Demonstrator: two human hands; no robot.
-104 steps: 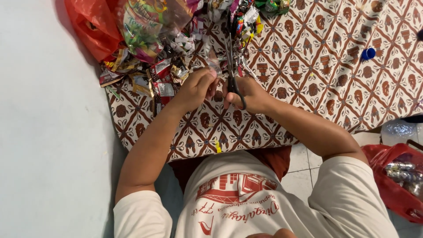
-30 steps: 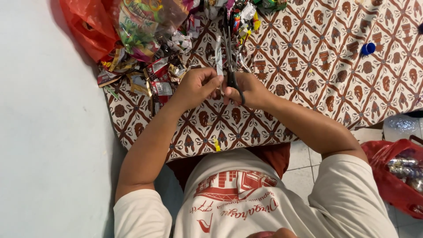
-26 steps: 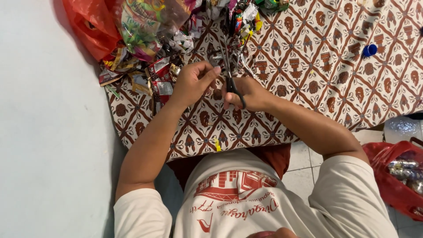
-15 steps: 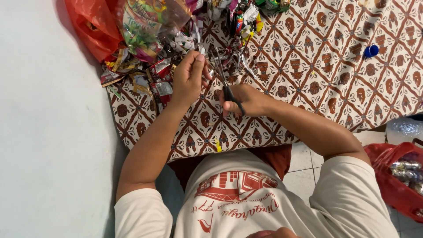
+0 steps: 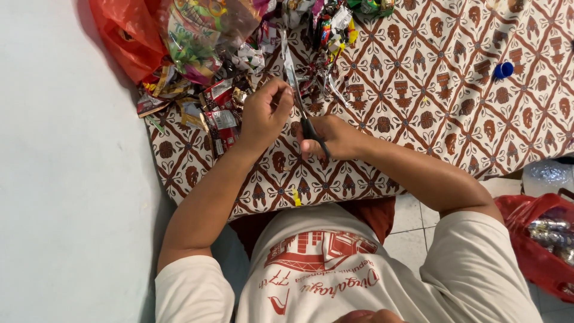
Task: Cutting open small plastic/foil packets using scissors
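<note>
2 hands cutting a strip over a patterned cloth.
Left hand (image 5: pixel 263 116) pinches a silvery strip (image 5: pixel 288 57) that rises above it; right hand (image 5: pixel 332 136) grips black scissors (image 5: pixel 306 122), blades beside the strip, wrappers (image 5: pixel 203 104) left of both hands.

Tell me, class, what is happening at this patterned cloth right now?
A person sits at a brown and white patterned cloth. The left hand pinches a thin silvery wrapper strip and holds it up, while the right hand has a grip on black-handled scissors with the blades at the strip. A heap of colourful wrappers lies beyond the hands, beside an orange plastic bag.
</note>
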